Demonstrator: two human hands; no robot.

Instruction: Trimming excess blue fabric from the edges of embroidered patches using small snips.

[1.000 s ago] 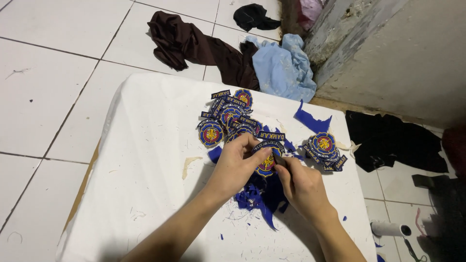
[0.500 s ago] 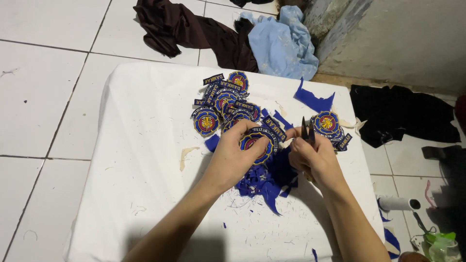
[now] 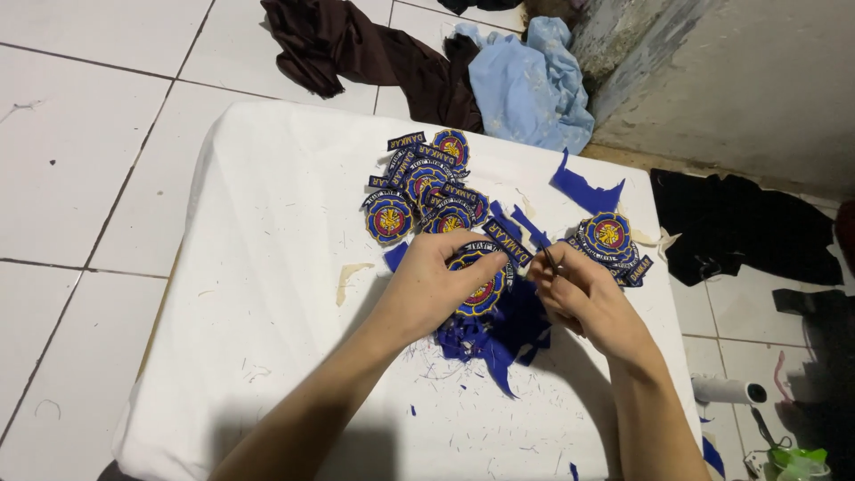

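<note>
My left hand (image 3: 436,281) grips a round blue embroidered patch (image 3: 481,289) with a red and yellow centre, held over a heap of blue cloth scraps (image 3: 499,334). My right hand (image 3: 583,298) is closed around small dark scissors (image 3: 550,260), whose tips point up beside the patch's right edge. A pile of several cut patches (image 3: 423,187) lies behind my left hand. A smaller stack of patches (image 3: 610,240) sits to the right of my right hand. All rest on a white cloth-covered table (image 3: 267,267).
A blue cloth offcut (image 3: 583,189) lies near the table's far edge. On the tiled floor beyond are a dark brown garment (image 3: 356,49) and a light blue cloth (image 3: 530,80). Black fabric (image 3: 748,227) and a white roll (image 3: 726,389) lie at the right.
The view has shifted so the table sits slightly higher and to the left. My hands stay together on the patch, the scissors still at its right edge.
</note>
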